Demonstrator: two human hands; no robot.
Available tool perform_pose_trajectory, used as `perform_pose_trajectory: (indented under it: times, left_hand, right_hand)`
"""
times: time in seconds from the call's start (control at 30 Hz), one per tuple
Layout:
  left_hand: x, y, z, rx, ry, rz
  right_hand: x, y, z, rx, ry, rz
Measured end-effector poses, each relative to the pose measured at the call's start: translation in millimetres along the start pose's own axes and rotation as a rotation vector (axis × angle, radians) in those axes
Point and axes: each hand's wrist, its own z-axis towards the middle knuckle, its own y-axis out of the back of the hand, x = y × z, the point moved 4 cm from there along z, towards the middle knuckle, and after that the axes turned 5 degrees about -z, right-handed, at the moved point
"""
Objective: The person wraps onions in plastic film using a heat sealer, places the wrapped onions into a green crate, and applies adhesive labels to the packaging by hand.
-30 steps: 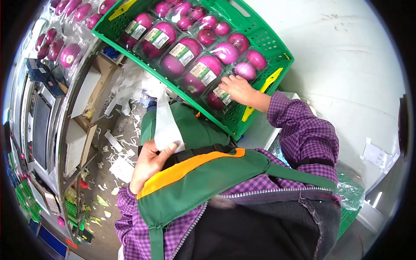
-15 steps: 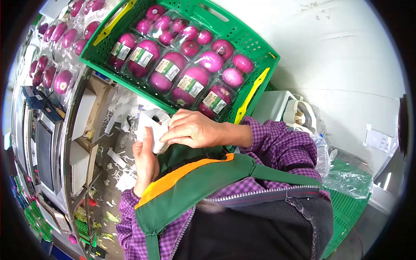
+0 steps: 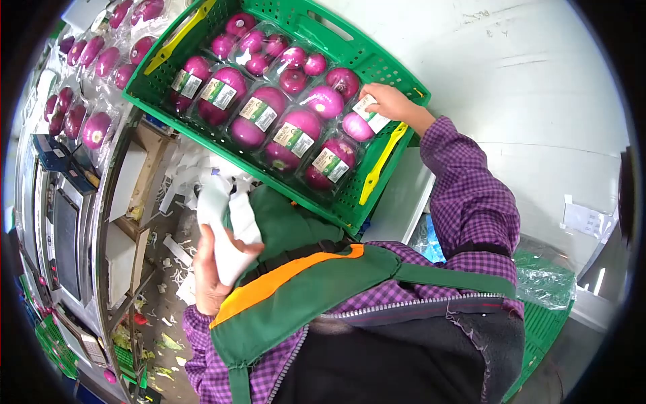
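My left hand [image 3: 214,266] is wrapped round a white strip of label backing [image 3: 227,232], which hangs in loops below the crate. At the crate's right side, my right hand [image 3: 387,102] pinches a printed label [image 3: 371,114] over a pack of red onions [image 3: 357,126]. The green crate [image 3: 239,160] holds several clear plastic packs of onions. Labels show on the front row, such as the pack at the front right corner [image 3: 330,163]; the packs behind that row show none.
More packed onions [image 3: 97,129] lie on the bench at the upper left, beside a scale [image 3: 67,232]. Paper scraps [image 3: 180,249] litter the floor. A green crate with plastic film [image 3: 542,279] stands at the right.
My right hand has moved from the white strip up and right to the back right onion pack, now with a label in its fingers. The strip in my left hand has shifted and spread.
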Motion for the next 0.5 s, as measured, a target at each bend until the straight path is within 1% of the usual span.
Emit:
perform_pose_trajectory:
  times: [0.03, 0.07, 0.1, 0.17, 0.2, 0.23, 0.27, 0.3, 0.33, 0.37, 0.4, 0.43, 0.47, 0.5]
  left_hand:
    - [7, -1, -5, 0.002, 0.070, -0.007]
    - [10, -3, -10, 0.030, 0.206, 0.022]
    - [11, -6, -14, 0.029, 0.205, 0.022]
    - [10, -18, -20, 0.134, 0.044, 0.156]
    - [4, -17, -15, 0.333, 0.015, 0.304]
    - [4, -13, -14, 0.331, 0.016, 0.304]
    - [6, -8, -14, 0.298, 0.037, 0.566]
    - [8, -6, -13, 0.261, 0.056, 0.829]
    - [5, -13, -9, 0.229, 0.015, 0.916]
    - [6, -14, -6, 0.234, 0.020, 0.920]
    - [5, -9, -1, 0.131, -0.016, 0.884]
    - [4, -3, 5, 0.029, -0.056, 0.846]
    - [3, 2, 13, -0.037, -0.155, 0.791]
    - [3, 3, 19, -0.061, -0.203, 0.648]
  right_hand:
    - [-3, -7, 4, 0.041, -0.011, -0.007]
    - [-5, -12, 7, 0.083, -0.023, -0.012]
    - [-6, -15, 11, 0.084, -0.021, -0.012]
    - [-9, -24, 15, 0.163, -0.055, -0.171]
    - [-5, -21, 14, 0.164, -0.054, -0.169]
    - [1, -12, 11, 0.059, 0.013, -0.196]
    - [7, -3, 7, -0.046, 0.079, -0.224]
    - [4, -6, 5, -0.046, 0.077, -0.225]
    - [4, -15, 2, 0.025, 0.143, -0.341]
    - [4, -23, -2, 0.097, 0.205, -0.453]
    - [2, -26, -6, 0.211, 0.168, -0.523]
    - [3, -26, -8, 0.208, 0.161, -0.522]
    - [6, -23, -7, 0.116, 0.129, -0.553]
    - [10, -20, -7, 0.026, 0.097, -0.581]
